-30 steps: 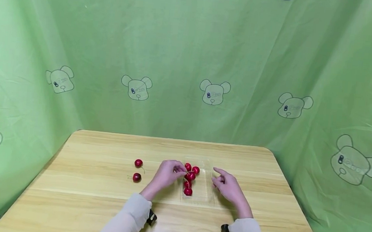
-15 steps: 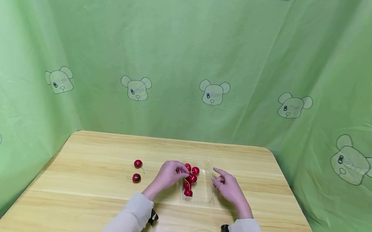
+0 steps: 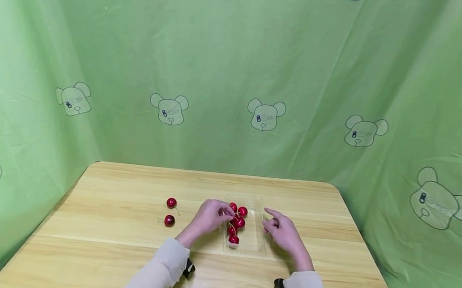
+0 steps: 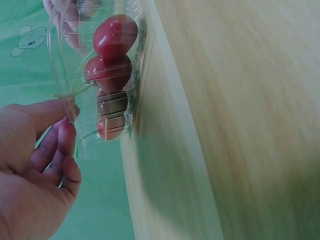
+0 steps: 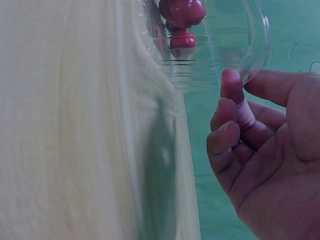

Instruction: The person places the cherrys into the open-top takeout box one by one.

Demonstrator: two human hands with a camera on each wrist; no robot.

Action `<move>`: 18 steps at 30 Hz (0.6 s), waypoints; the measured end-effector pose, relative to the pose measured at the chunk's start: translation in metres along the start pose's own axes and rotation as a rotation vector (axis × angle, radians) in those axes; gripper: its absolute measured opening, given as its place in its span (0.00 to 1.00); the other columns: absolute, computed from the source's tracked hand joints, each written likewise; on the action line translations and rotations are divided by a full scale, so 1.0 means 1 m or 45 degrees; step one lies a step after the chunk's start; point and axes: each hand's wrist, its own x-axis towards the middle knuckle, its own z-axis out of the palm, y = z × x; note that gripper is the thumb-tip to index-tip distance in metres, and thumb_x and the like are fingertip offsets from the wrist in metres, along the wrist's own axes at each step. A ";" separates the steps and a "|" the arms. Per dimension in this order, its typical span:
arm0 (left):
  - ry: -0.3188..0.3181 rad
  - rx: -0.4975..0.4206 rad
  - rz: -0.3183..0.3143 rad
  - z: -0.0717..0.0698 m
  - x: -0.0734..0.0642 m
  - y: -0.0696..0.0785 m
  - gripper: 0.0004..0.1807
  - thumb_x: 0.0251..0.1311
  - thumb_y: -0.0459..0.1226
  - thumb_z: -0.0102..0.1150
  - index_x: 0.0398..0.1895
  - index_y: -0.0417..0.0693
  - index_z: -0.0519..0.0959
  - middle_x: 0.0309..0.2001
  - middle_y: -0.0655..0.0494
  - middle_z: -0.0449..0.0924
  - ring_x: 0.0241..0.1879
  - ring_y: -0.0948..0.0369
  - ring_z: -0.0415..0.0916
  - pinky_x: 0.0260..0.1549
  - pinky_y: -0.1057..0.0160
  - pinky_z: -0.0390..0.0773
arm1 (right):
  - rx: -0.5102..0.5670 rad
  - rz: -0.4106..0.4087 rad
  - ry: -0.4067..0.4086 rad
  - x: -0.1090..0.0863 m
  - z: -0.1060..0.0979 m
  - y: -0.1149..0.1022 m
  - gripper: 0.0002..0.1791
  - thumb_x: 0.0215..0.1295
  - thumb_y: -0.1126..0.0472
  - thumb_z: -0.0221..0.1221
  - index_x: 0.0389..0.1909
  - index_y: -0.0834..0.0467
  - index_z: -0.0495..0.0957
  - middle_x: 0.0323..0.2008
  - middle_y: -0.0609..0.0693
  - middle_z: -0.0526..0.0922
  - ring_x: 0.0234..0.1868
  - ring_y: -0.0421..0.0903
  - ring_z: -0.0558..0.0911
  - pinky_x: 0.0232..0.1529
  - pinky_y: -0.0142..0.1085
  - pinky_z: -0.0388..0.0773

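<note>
Green curtain (image 3: 221, 69) all round, pale wooden surface (image 3: 94, 223) below, clear container (image 3: 253, 229) on it! Right hand (image 3: 281, 230) at its right edge, thumb touching, index finger straight, nothing gripped. Left hand (image 3: 208, 216) opposite, thumb and fingertip close; can't tell what's between. Red cherries (image 3: 240, 223) crowd the container's left side; two loose cherries (image 3: 169, 220) sit farther left.

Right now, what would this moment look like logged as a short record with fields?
Left hand: at the left side of the clear container, exact grip unclear
Right hand: at the container's right rim, exact grip unclear
Cherries inside: at least five, along the container's left side
Loose cherries: two, left of the container
Surface: wood-grain table
Backdrop: green curtain with bear-head outlines
</note>
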 end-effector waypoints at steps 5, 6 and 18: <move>-0.002 0.021 0.009 0.000 0.001 0.001 0.04 0.62 0.34 0.71 0.39 0.50 0.89 0.34 0.61 0.88 0.29 0.67 0.77 0.28 0.70 0.77 | -0.009 -0.013 -0.005 0.000 -0.001 0.000 0.29 0.76 0.64 0.57 0.74 0.65 0.66 0.32 0.57 0.86 0.28 0.44 0.78 0.26 0.32 0.73; -0.002 0.023 0.012 0.000 0.001 0.001 0.04 0.62 0.34 0.71 0.39 0.50 0.89 0.34 0.60 0.88 0.28 0.68 0.76 0.28 0.70 0.77 | -0.005 -0.016 -0.005 -0.001 -0.001 0.000 0.29 0.76 0.64 0.57 0.74 0.66 0.66 0.32 0.57 0.86 0.28 0.44 0.78 0.26 0.32 0.73; -0.006 -0.003 0.000 0.000 0.001 0.002 0.05 0.63 0.33 0.69 0.41 0.47 0.89 0.36 0.59 0.88 0.28 0.68 0.76 0.27 0.69 0.78 | -0.016 -0.012 -0.005 -0.001 -0.001 0.000 0.29 0.76 0.64 0.58 0.74 0.65 0.66 0.32 0.55 0.86 0.29 0.46 0.80 0.28 0.32 0.75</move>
